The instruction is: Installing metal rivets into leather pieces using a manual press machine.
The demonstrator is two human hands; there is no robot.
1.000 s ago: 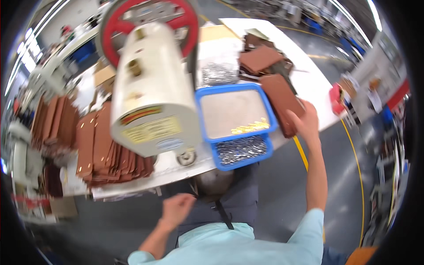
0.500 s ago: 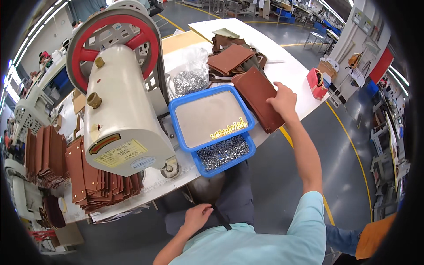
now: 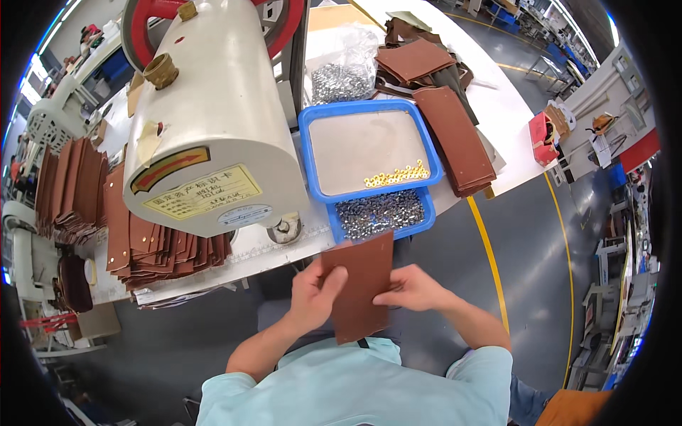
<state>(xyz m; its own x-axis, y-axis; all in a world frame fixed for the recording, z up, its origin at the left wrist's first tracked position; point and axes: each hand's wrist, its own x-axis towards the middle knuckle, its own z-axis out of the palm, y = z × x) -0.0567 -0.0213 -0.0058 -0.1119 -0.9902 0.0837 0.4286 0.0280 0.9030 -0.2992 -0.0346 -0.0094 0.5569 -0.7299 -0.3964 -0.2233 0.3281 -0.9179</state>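
Note:
A flat brown leather piece (image 3: 357,291) hangs over my lap, held between both hands. My left hand (image 3: 316,291) grips its left edge, thumb on top. On the opposite edge my right hand (image 3: 412,289) pinches it between thumb and fingers. Just beyond stands a blue tray (image 3: 307,153) with a grey bottom and small gold rings (image 3: 396,175) along its near right side. Beneath its near edge, a second blue tray (image 3: 419,228) holds many small silver metal parts (image 3: 376,213). Right of the trays lies a stack of brown leather pieces (image 3: 456,138).
A cream-coloured machine (image 3: 213,128) with a red-rimmed wheel rises at the left. Riveted leather pieces (image 3: 163,248) are piled beside it, with more leather stacks (image 3: 71,181) farther left. A plastic bag of metal parts (image 3: 344,74) and a heap of leather (image 3: 415,60) lie behind the trays.
My right hand has come back from the leather stack with one piece. My left hand has risen from my lap and taken its other edge. The view has shifted closer to the machine.

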